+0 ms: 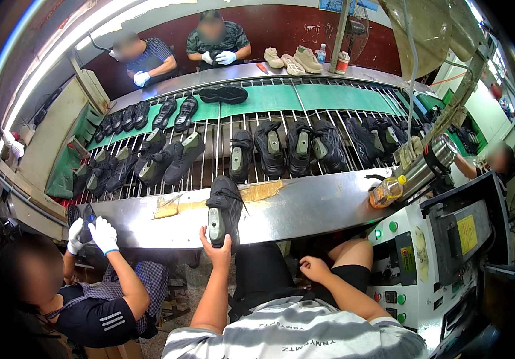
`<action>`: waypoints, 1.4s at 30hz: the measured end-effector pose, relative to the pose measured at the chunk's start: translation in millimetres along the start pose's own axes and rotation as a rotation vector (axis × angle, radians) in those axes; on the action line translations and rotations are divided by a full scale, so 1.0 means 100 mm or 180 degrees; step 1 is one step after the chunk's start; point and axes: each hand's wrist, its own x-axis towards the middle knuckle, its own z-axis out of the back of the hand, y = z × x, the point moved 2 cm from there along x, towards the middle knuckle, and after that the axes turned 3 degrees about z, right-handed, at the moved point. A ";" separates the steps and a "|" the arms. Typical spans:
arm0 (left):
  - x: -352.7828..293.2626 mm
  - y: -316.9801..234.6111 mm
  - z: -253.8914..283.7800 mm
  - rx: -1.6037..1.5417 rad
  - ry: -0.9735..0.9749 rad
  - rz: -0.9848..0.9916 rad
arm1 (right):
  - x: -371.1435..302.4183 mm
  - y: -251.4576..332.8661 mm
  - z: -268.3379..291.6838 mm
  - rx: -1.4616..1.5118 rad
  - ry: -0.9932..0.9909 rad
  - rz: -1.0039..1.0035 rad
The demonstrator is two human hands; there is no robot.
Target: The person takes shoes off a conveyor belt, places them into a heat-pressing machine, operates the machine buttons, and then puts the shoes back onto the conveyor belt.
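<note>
My left hand point(216, 253) is wrapped round the heel end of a black shoe point(227, 202), its toe pointing away from me over the metal ledge point(305, 203). A grey-green shoe last point(215, 225) fills the shoe's opening, and a loose lace hangs at its right side. Down by my right thigh, my right hand point(315, 269) has its fingers curled in, with nothing visible in them. Beyond the ledge, several black shoes on lasts, such as one black shoe point(269, 148), stand on the rod conveyor point(215, 158).
Black soles point(224, 94) lie on and beside a green strip point(275, 102). A steel flask point(440, 152) and a yellow drink bottle point(387, 192) stand at right, above a control machine point(413, 239). A gloved co-worker point(102, 299) sits at left; others work across the conveyor.
</note>
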 end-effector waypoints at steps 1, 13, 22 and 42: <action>0.06 -0.14 0.02 0.0180 -0.0116 -0.0316 | 0.14 0.06 0.10 -0.0031 -0.0222 0.0171; 3.19 -0.94 -1.94 -0.1978 0.0693 0.1316 | 3.11 0.74 1.25 -0.2128 -0.0956 0.2274; 5.29 0.69 -3.81 -0.1232 0.0026 0.2158 | 3.45 0.44 1.20 -0.1796 -0.0343 0.1924; 6.44 1.39 -5.37 -0.0964 -0.0289 0.2018 | 3.76 0.38 1.33 -0.3385 0.0281 0.3177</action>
